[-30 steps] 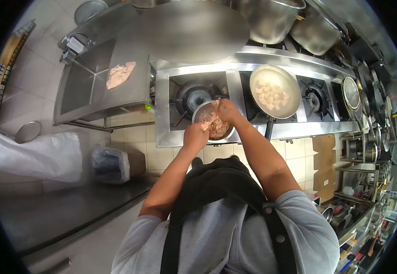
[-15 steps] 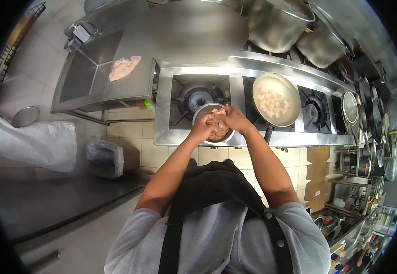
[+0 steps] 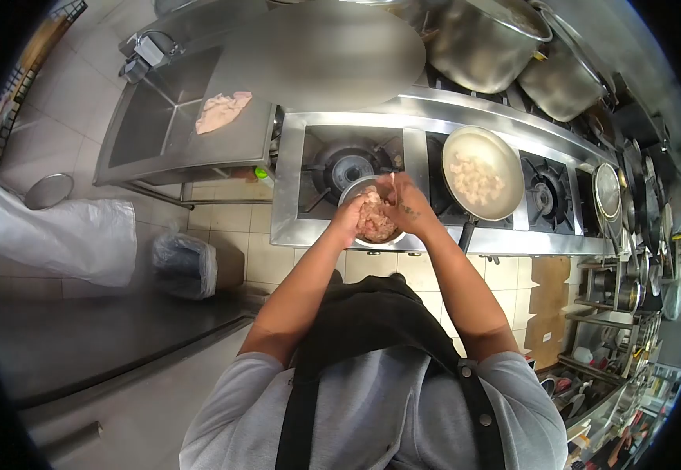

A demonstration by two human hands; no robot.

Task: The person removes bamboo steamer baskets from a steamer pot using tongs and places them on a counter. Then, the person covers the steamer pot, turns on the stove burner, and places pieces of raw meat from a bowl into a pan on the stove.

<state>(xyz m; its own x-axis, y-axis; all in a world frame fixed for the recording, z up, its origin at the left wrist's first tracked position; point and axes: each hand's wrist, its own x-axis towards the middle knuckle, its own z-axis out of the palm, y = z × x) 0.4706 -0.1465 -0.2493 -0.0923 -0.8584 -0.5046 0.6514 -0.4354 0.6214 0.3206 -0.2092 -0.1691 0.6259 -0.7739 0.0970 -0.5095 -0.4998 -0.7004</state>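
Note:
A metal bowl of raw meat pieces sits at the front edge of the stove, close to my body. My left hand is closed around some of the meat at the bowl's left side. Over the right side of the bowl, my right hand has its fingers curled against the same meat, with the fingertips partly hidden. To the right, a light-coloured frying pan holds pale cubed pieces spread over its middle.
Bare burners flank the frying pan. Large steel pots stand behind the stove. Left is a steel counter with a sink and a pinkish cloth. A lined bin stands on the floor. Pans hang at the far right.
My right hand has turned, showing more of its back, and its fingers have shifted over the meat. My left hand stays on the meat. The whole view has shifted slightly.

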